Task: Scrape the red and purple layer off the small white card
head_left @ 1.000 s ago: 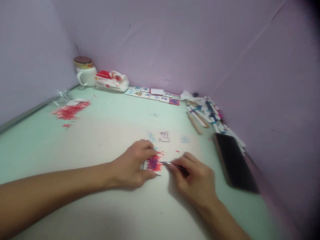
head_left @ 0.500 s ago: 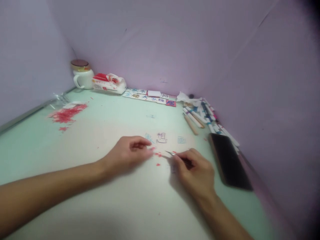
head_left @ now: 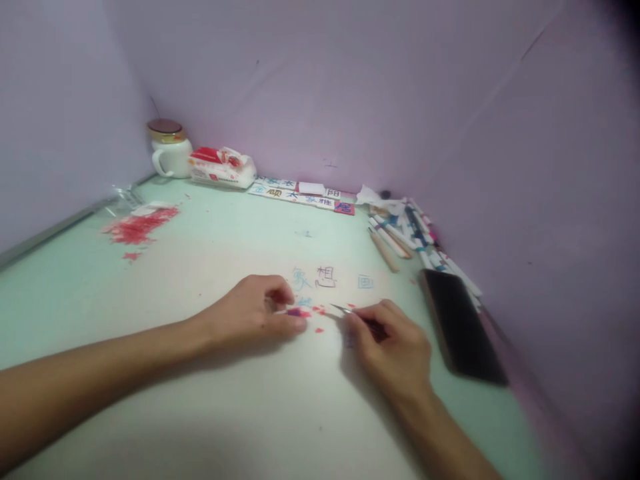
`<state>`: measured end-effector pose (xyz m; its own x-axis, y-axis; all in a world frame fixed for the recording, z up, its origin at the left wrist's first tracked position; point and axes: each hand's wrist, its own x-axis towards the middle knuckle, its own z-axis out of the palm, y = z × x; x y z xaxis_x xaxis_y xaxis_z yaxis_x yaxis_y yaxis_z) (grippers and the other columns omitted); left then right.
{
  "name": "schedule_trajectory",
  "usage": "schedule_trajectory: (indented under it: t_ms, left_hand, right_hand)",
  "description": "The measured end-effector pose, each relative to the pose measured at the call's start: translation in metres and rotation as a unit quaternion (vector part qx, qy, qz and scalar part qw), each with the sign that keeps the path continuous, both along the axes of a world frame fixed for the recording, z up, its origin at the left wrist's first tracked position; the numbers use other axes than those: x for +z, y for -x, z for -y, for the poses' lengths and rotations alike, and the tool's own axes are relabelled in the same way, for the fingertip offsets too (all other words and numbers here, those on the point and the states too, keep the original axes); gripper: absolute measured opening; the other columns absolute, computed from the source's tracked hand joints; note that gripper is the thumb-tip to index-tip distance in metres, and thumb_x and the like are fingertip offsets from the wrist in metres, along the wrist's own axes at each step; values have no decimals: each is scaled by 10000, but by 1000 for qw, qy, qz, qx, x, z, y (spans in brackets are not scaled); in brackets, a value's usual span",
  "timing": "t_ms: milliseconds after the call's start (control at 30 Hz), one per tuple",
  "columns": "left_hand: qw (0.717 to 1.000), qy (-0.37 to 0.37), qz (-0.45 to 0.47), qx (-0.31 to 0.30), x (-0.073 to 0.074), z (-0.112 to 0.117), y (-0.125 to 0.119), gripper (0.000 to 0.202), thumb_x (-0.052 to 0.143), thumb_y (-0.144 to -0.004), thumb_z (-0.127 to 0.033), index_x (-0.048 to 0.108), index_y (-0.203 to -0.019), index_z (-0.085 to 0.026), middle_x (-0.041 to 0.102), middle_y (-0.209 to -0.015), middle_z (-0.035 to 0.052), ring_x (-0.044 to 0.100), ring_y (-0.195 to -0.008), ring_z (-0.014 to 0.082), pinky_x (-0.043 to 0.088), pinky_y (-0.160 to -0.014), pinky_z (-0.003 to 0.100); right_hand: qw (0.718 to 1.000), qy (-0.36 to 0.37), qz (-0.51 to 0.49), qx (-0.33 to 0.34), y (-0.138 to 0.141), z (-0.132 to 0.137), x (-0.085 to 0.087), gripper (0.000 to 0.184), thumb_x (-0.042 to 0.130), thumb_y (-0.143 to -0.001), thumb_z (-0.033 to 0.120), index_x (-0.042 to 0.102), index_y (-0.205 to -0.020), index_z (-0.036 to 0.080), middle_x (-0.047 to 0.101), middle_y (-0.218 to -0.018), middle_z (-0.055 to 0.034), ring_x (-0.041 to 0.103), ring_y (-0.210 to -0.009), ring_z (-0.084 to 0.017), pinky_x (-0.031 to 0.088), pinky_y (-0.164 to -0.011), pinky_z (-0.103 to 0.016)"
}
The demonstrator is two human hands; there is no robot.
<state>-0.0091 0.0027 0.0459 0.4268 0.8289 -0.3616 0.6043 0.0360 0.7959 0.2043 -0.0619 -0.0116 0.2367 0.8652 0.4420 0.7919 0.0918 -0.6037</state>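
Note:
Between the thumb and fingers of my left hand (head_left: 260, 310) is a small white block with a purple and red face (head_left: 294, 312), partly hidden by the fingers. My right hand (head_left: 393, 333) closes around a thin craft knife (head_left: 343, 309), its pointed metal blade aimed left at the block but apart from it. Red shavings (head_left: 319, 330) lie on the table between the hands. Just beyond them, characters are drawn on the table: a blue one (head_left: 301, 279), a purple one (head_left: 326, 277) and another blue one (head_left: 365, 281).
A black phone (head_left: 463, 327) lies to the right, below a pile of white markers (head_left: 387, 237) and a wooden-handled tool (head_left: 383, 250). Along the back stand a white lidded mug (head_left: 174, 159), a tissue pack (head_left: 223, 170) and lettered tiles (head_left: 300, 196). Red crumbs (head_left: 140, 227) heap at left.
My left fingers have parted and shifted slightly, so the block's purple and red face now shows. My right hand with the knife stays nearly still. The view has shifted a little.

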Motion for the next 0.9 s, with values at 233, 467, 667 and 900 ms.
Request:
schedule_trajectory:
  t_ms: [233, 467, 667, 900]
  left_hand:
    - [964, -191, -153, -103, -15, 14, -2, 328, 633, -737, -337, 580, -1040, -221, 580, -1050, 48, 596, -822, 233, 440, -716, 336]
    - [950, -178, -217, -140, -10, 19, 9, 303, 580, -791, -332, 573, -1085, -255, 553, -1095, 44, 632, -795, 253, 448, -652, 353]
    - [953, -224, -158, -129, -23, 27, 26, 306, 552, -801, -309, 549, -1101, -246, 527, -1153, 50, 620, -869, 242, 484, -744, 383]
    - [951, -271, -79, -129, -37, 22, 29, 260, 556, -784, -358, 559, -1006, -222, 556, -1089, 51, 608, -852, 224, 500, -769, 380]
  right_hand:
    - [999, -35, 24, 33, 2, 6, -5, 158, 618, -812, 303, 693, -721, 199, 579, -629, 24, 528, -484, -93, 376, -479, -235]
    - [992, 17, -24, 120, 14, -9, 10, 137, 638, -799, 277, 686, -689, 213, 598, -621, 19, 567, -521, -109, 417, -469, -218]
    - [987, -42, -27, 150, 38, -8, 6, 118, 602, -827, 235, 678, -752, 184, 585, -647, 13, 526, -481, -83, 394, -453, -209]
    - [983, -68, 35, 169, 35, 2, -6, 86, 603, -824, 208, 677, -783, 193, 553, -627, 14, 488, -467, -81, 338, -436, -208]
